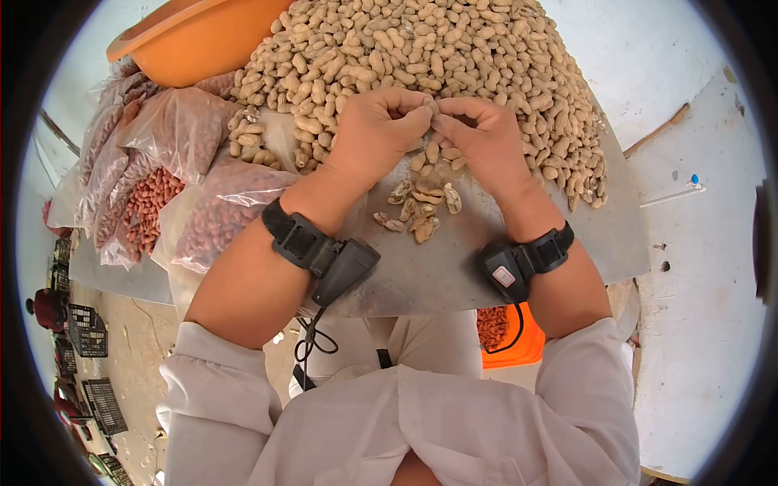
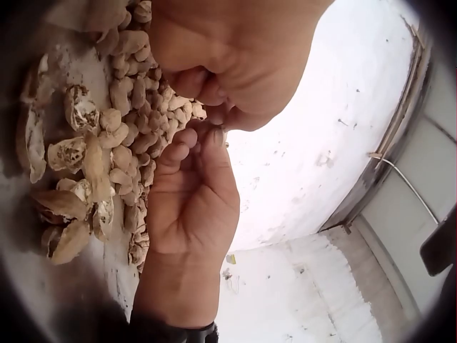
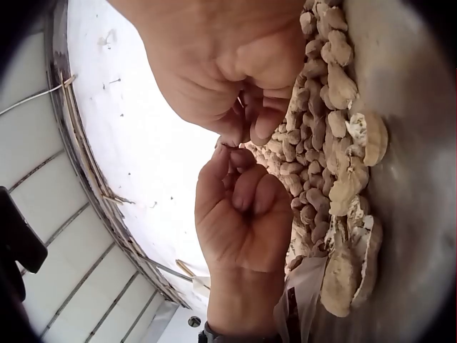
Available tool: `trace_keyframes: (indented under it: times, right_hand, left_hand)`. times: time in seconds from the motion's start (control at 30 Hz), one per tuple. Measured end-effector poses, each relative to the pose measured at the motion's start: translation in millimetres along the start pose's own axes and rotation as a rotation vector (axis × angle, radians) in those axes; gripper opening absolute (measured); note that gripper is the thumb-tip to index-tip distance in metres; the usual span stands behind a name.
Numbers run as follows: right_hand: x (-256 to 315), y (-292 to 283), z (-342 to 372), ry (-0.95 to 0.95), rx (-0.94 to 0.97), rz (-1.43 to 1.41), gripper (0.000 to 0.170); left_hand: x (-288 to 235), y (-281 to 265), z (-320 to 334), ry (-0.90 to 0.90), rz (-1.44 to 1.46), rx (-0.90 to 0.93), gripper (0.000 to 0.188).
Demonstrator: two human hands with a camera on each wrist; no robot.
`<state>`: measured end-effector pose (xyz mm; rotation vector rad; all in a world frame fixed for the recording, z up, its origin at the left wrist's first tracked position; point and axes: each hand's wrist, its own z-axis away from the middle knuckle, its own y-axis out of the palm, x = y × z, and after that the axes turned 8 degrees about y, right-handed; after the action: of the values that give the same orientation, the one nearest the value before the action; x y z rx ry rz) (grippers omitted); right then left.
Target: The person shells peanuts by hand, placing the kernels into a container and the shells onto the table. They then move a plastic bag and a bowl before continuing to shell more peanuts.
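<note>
My left hand (image 1: 374, 136) and right hand (image 1: 488, 144) meet fingertip to fingertip at the near edge of a heap of unshelled peanuts (image 1: 454, 49). Between their thumbs and fingers they pinch a peanut (image 1: 433, 106), mostly hidden by the fingertips. Both wrist views show the thumbs close together, with the other fingers curled in. Right below the hands lie a few whole peanuts (image 1: 427, 159). Nearer my body, split empty peanut shells (image 1: 423, 214) are scattered on the grey metal tabletop (image 1: 389, 279).
Clear plastic bags of red peanut kernels (image 1: 223, 215) crowd the table's left side. An orange basin (image 1: 194, 44) stands behind them. Below the front edge, beside my leg, sits an orange container (image 1: 519, 340) of reddish kernels. A white wall (image 1: 697, 267) rises at right.
</note>
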<state>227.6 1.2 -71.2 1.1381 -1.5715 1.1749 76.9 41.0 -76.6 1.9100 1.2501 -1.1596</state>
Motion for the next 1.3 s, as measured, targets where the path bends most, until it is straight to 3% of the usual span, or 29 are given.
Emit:
trace_keyframes:
  times: [0.3,0.57,0.8,0.97,1.3]
  right_hand:
    - [0.9,5.7,4.6,-0.031,-0.090,0.172,0.013]
    - [-3.4,6.3,3.5,0.109,0.050,-0.350,0.017]
    - [-12.9,10.6,1.4,0.192,0.143,-0.747,0.019]
    - [-9.7,11.4,-0.1,0.176,0.145,-0.765,0.018]
    - [-6.8,4.6,1.2,0.055,0.064,-0.551,0.023]
  left_hand:
    - [9.1,2.4,2.0,0.046,-0.122,-0.022,0.013]
    - [4.2,6.5,2.0,0.060,-0.067,-0.104,0.015]
    - [-1.5,7.0,2.3,0.004,0.189,-0.111,0.014]
    - [0.4,6.9,0.6,-0.023,0.367,-0.104,0.014]
    - [6.3,-1.4,-0.3,0.079,-0.038,-0.014,0.015]
